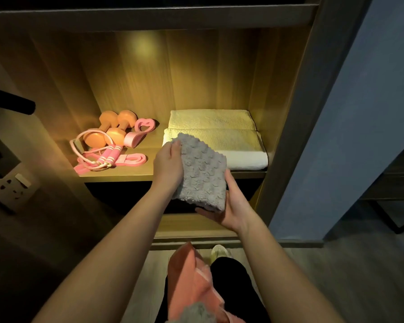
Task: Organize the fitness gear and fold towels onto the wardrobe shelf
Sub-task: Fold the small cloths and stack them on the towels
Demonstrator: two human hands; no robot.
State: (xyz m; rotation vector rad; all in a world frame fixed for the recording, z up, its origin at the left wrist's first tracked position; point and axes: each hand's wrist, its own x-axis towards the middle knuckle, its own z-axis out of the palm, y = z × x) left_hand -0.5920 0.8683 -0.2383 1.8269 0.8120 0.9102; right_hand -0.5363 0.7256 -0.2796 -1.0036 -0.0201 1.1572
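Wooden wardrobe shelf (117, 176) in front, lit warm yellow from above, with the fitness gear on its left half and a towel on its right half.

On the right half, a large white towel (222, 136), folded flat in layers, reaching from the back wall almost to the front edge.

Lower down, over the person's lap, a coral-pink towel (191, 276) hanging loose, not folded, with a pale stripe near one edge.

In the middle, a folded grey towel (204, 176) with a bumpy pile, held in the air before the shelf's front edge. Upper corner over the front left corner of the white towel; touching it or not, cannot tell.

Left hand (169, 166) on the towel's left side, fingers curled over its top corner. Right hand (234, 210) at the lower right corner, fingers underneath, thumb up along the side, gripping it.

On the left half, two orange dumbbells (110, 131) lying side by side. In front of them a pink jump rope (96, 157), coiled, handles with white stripes, lying partly on a flat pink resistance band (132, 159). Just right of the dumbbells, a pink heart-shaped ring (145, 126).

At far left, a white wall socket (12, 186).
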